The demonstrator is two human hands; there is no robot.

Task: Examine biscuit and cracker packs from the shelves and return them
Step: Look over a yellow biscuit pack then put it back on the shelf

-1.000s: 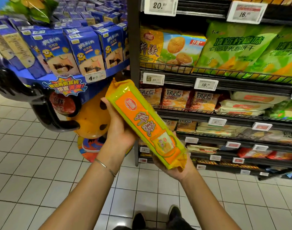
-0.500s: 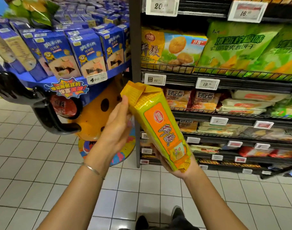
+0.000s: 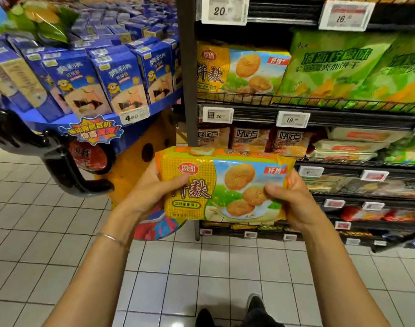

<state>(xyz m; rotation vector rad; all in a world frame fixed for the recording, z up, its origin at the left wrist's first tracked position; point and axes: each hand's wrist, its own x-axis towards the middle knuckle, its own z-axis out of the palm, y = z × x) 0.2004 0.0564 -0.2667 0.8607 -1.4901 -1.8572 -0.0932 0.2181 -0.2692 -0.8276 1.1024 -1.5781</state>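
Observation:
A yellow biscuit pack (image 3: 222,185) with round biscuits pictured on a blue and green front is held level in front of the shelves, its front face toward me. My left hand (image 3: 152,190) grips its left end, thumb across the front. My right hand (image 3: 293,199) grips its right end, thumb on the printed biscuits. An identical pack (image 3: 242,69) stands on the upper wire shelf straight above.
Black shelving (image 3: 319,119) with price tags holds green packs (image 3: 338,64) at upper right and smaller packs on lower rows. A blue display stand (image 3: 88,79) of blue boxes juts out at left, with a black curved arm (image 3: 60,161) below. White tiled floor lies underfoot.
The pack was turned from its narrow orange side, held upright and tilted, to lie level with its front face toward me. My left hand went from its back to its left end.

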